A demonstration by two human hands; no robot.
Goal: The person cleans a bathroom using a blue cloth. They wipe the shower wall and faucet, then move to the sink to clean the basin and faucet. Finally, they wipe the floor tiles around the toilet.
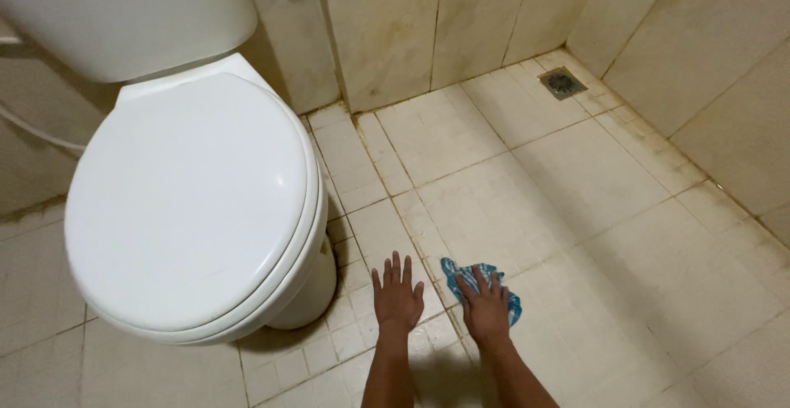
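One crumpled blue cloth (485, 283) under right hand (487, 309)

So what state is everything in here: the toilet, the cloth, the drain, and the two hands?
White toilet lid: shut, down over the seat.
Blue patterned cloth: crumpled, flat on the floor tiles under the right hand.
Right hand: palm down, pressing on the cloth.
Left hand: fingers spread, flat on the bare tiles.
Square metal floor drain: uncovered, in the corner.
Cream floor tiles: stained, grout dark.
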